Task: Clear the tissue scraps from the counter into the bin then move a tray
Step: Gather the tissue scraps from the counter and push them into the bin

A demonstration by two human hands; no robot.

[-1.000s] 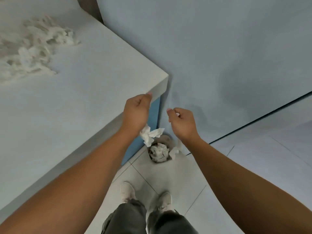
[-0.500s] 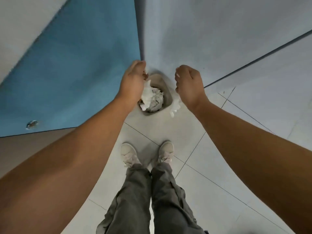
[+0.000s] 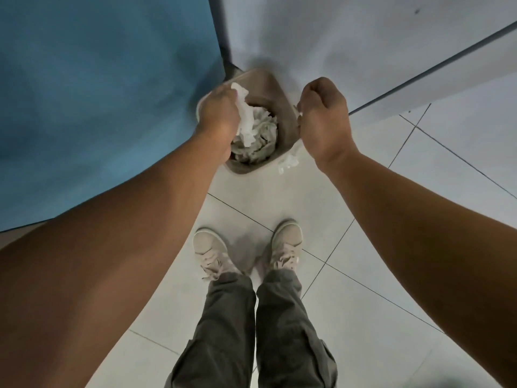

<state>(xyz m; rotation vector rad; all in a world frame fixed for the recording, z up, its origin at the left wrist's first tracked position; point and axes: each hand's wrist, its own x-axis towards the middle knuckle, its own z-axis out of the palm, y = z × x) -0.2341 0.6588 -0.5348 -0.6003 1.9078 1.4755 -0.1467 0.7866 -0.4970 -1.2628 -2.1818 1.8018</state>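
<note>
A small beige bin stands on the floor in the corner, filled with crumpled tissue scraps. My left hand hovers over the bin's left rim, shut on a white tissue piece that hangs from it into the opening. My right hand is curled at the bin's right rim, with a small white tissue bit showing at its fingertips. The counter top and the tray are out of view.
A tissue scrap lies on the tiled floor just right of the bin. The blue counter side panel rises on the left, a pale wall behind. My shoes stand close below the bin.
My view has dropped from the counter top to the floor. Both hands moved down from beside the counter corner to just over the bin, the left still holding tissue.
</note>
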